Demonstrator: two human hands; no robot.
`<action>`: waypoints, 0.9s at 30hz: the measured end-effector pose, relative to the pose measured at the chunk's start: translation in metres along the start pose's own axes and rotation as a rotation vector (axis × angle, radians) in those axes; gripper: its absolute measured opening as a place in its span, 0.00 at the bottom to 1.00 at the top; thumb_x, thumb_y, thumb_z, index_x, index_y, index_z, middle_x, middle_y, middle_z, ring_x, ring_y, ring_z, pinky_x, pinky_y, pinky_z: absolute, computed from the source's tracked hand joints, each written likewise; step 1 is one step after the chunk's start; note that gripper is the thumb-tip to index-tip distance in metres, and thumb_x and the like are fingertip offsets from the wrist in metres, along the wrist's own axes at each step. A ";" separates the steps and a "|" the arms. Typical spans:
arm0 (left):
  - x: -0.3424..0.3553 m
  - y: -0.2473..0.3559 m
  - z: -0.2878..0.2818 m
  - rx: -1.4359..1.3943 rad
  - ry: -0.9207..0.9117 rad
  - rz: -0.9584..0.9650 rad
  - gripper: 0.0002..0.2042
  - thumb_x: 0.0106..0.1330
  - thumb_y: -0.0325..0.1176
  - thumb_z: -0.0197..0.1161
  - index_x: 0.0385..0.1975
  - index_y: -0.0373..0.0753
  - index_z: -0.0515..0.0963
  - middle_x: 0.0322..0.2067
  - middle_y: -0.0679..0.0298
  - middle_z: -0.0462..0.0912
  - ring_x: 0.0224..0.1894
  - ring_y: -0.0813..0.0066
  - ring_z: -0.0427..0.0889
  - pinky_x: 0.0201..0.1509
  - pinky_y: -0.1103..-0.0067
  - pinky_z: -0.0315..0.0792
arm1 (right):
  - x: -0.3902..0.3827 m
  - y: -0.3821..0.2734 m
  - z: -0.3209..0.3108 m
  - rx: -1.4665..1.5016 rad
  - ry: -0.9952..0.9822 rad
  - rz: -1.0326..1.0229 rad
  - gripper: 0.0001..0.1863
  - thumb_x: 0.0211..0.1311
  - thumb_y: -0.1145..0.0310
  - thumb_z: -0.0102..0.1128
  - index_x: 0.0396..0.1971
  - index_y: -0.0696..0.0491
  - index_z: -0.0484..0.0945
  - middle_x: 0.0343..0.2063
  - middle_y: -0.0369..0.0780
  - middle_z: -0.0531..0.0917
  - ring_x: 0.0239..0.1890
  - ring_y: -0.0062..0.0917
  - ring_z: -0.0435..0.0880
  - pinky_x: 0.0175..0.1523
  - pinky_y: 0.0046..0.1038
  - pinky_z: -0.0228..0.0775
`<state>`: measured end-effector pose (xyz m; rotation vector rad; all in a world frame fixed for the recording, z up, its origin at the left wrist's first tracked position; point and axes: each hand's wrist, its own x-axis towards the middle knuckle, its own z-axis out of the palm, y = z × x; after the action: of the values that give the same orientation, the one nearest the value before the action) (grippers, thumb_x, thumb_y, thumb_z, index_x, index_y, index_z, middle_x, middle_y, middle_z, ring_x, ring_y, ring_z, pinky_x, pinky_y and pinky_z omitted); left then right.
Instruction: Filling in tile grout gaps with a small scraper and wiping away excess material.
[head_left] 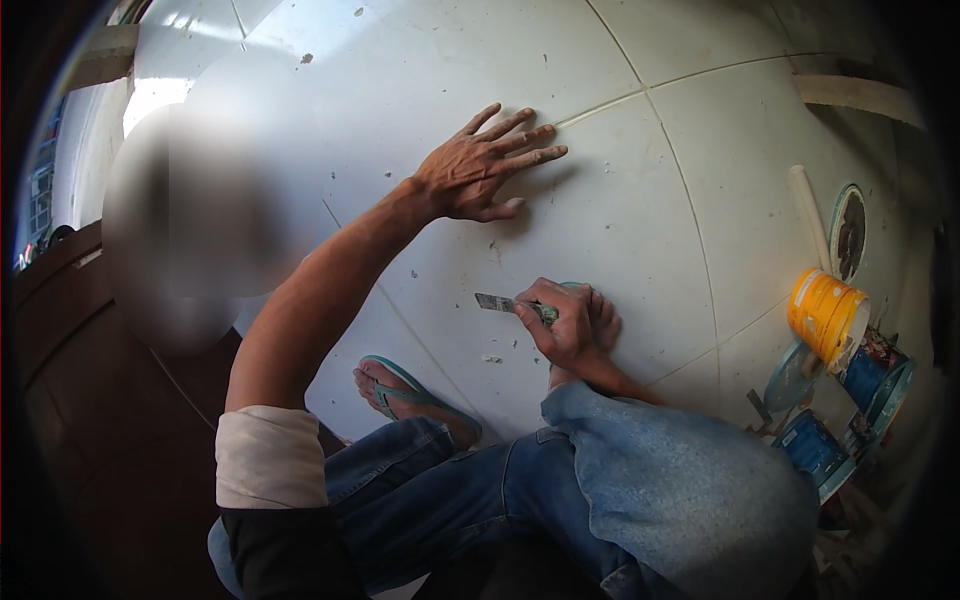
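My left hand (480, 165) is stretched over the pale tiled floor (640, 210), its fingers spread beside a tile joint. Nothing is in it, and whether the palm touches the tile I cannot tell. Closer to me, my right hand (562, 325) is closed round a small scraper (496, 302). Its flat grey, dirty blade points left, and the fingers cover most of the handle. The blade seems just above the floor, near crumbs of debris (491, 359). Behind the right hand, one foot (603, 318) partly shows.
My sandalled left foot (400, 390) rests on the tiles. At right lie a yellow tub (826, 315), blue cans (815, 445), a round lid (790, 377) and a pale stick (810, 218). Dark brown panelling (75, 400) stands at left, where a blurred patch hides part of the scene.
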<state>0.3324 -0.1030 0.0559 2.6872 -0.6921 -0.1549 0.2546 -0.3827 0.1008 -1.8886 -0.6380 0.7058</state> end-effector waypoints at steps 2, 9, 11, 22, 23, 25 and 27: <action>-0.017 0.001 0.000 0.009 -0.015 -0.025 0.44 0.65 0.54 0.64 0.84 0.62 0.56 0.83 0.65 0.59 0.85 0.51 0.54 0.89 0.45 0.44 | 0.001 -0.002 0.001 0.003 0.004 0.006 0.09 0.66 0.65 0.68 0.31 0.56 0.85 0.27 0.43 0.87 0.29 0.37 0.84 0.41 0.35 0.71; -0.069 0.005 -0.002 -0.012 -0.074 -0.109 0.44 0.65 0.53 0.63 0.84 0.62 0.56 0.84 0.67 0.58 0.86 0.52 0.52 0.90 0.46 0.40 | -0.003 0.007 0.009 -0.016 0.003 0.004 0.10 0.67 0.67 0.65 0.31 0.58 0.84 0.26 0.43 0.84 0.27 0.33 0.80 0.39 0.33 0.70; -0.084 0.006 -0.001 -0.011 -0.084 -0.130 0.44 0.65 0.52 0.63 0.84 0.62 0.56 0.84 0.67 0.58 0.86 0.53 0.51 0.90 0.47 0.39 | -0.002 0.007 0.010 -0.020 0.005 -0.003 0.10 0.67 0.67 0.64 0.32 0.59 0.83 0.27 0.43 0.83 0.27 0.32 0.79 0.40 0.33 0.70; -0.173 0.023 -0.065 0.115 -0.178 -0.265 0.43 0.65 0.46 0.69 0.83 0.55 0.60 0.66 0.59 0.78 0.76 0.57 0.70 0.87 0.43 0.47 | 0.001 -0.007 0.011 -0.064 -0.034 0.007 0.11 0.70 0.64 0.63 0.34 0.57 0.84 0.26 0.40 0.84 0.28 0.29 0.81 0.43 0.32 0.71; -0.183 0.024 -0.081 0.147 -0.045 -0.173 0.39 0.65 0.42 0.70 0.79 0.51 0.66 0.60 0.58 0.79 0.71 0.58 0.74 0.85 0.43 0.51 | 0.000 -0.008 0.010 -0.082 -0.035 0.018 0.11 0.70 0.64 0.63 0.34 0.56 0.84 0.25 0.39 0.84 0.28 0.27 0.81 0.42 0.32 0.71; -0.209 0.025 -0.124 0.227 -0.062 -0.158 0.32 0.66 0.39 0.68 0.73 0.47 0.72 0.61 0.57 0.79 0.71 0.58 0.74 0.83 0.45 0.56 | -0.004 -0.006 0.012 -0.065 -0.022 0.040 0.11 0.71 0.63 0.63 0.34 0.56 0.84 0.24 0.39 0.84 0.28 0.26 0.81 0.42 0.31 0.71; -0.236 0.031 -0.172 0.296 -0.043 -0.225 0.29 0.67 0.39 0.66 0.70 0.45 0.73 0.60 0.57 0.79 0.70 0.58 0.74 0.82 0.47 0.59 | -0.009 0.000 0.011 -0.066 -0.018 0.105 0.11 0.70 0.64 0.66 0.35 0.58 0.84 0.31 0.44 0.87 0.32 0.36 0.84 0.41 0.33 0.74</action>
<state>0.1453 0.0407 0.2310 3.0521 -0.4524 -0.1806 0.2404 -0.3826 0.0983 -1.9904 -0.5824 0.7780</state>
